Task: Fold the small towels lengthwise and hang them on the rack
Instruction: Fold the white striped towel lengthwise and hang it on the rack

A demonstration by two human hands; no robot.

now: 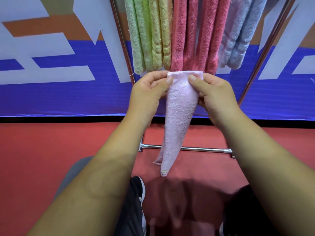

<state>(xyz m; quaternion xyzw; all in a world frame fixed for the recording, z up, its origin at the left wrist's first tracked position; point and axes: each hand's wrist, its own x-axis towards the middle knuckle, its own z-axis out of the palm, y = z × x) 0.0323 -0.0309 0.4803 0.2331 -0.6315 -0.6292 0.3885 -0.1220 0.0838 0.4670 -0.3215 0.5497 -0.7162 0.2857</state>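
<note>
- Left hand (150, 89): forearm rises from lower left; thumb and curled fingers pinch the upper left corner of the pale pink towel (179, 116).
- Green towels (146, 34): hang folded at the left end of the rack (120, 33), above the left hand.
- Pale pink towel: folded lengthwise, held by its top edge in front of the rack, tapering downward.
- Rose towels (196, 34): hang mid-rack, just above the held towel.
- Right hand (214, 96): forearm rises from lower right; thumb on the front face, fingers curled behind, pinching the upper right corner.
- Blue towels (238, 40): hang at the right end.
</note>
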